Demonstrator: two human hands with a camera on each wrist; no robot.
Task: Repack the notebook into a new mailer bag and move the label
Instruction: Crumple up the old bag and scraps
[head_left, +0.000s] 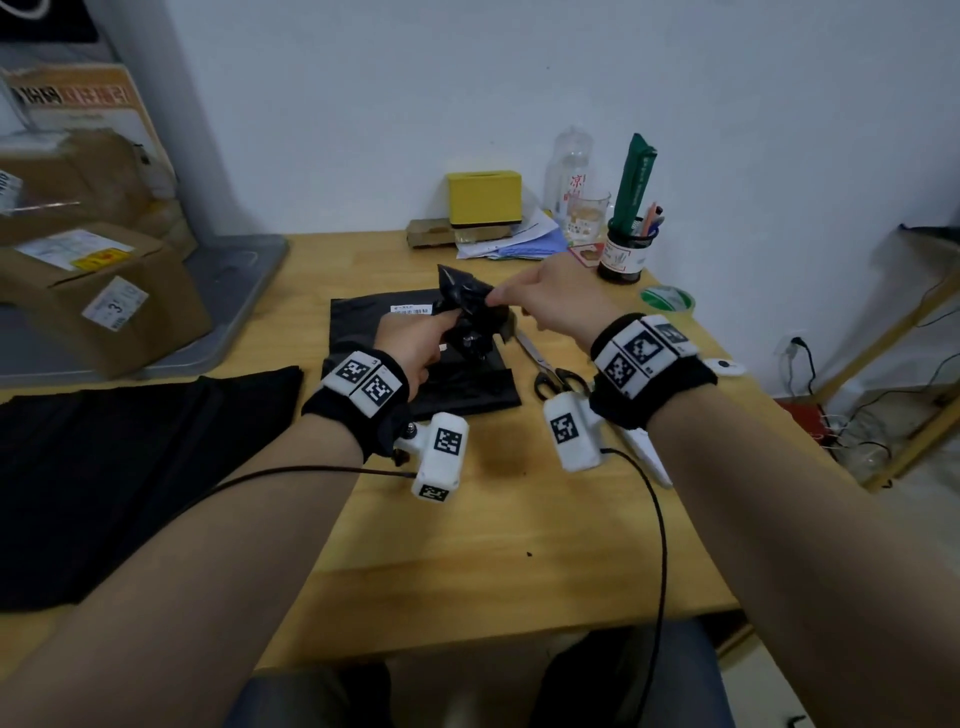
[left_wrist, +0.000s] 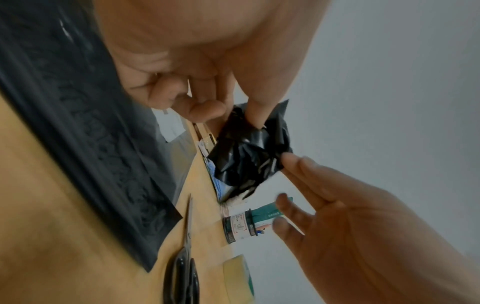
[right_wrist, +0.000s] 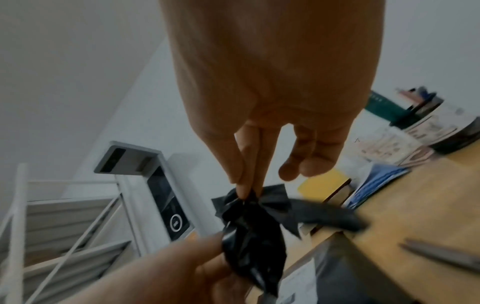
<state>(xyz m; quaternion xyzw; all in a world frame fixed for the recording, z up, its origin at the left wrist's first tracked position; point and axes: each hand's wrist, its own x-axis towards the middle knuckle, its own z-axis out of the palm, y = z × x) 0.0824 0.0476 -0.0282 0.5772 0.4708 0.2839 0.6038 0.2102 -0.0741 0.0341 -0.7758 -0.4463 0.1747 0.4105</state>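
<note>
Centre of the head view: we see both hands raised over the wooden desk (head_left: 519, 545), working a crumpled black plastic bag (head_left: 467, 304). Left hand (head_left: 413, 343) grasps its lower part, fingers curled round it. Right hand (head_left: 550, 299) pinches the upper edge between thumb and forefinger; other fingers loose. Below them a flat black mailer bag (head_left: 363, 322) lies on the desk, a white label (head_left: 412, 310) on its upper face. Scissors (head_left: 550, 369) lie just right of the mailer. We cannot make out the notebook. Upper right: pen cup (head_left: 621, 254), tape roll (head_left: 667, 300).
</note>
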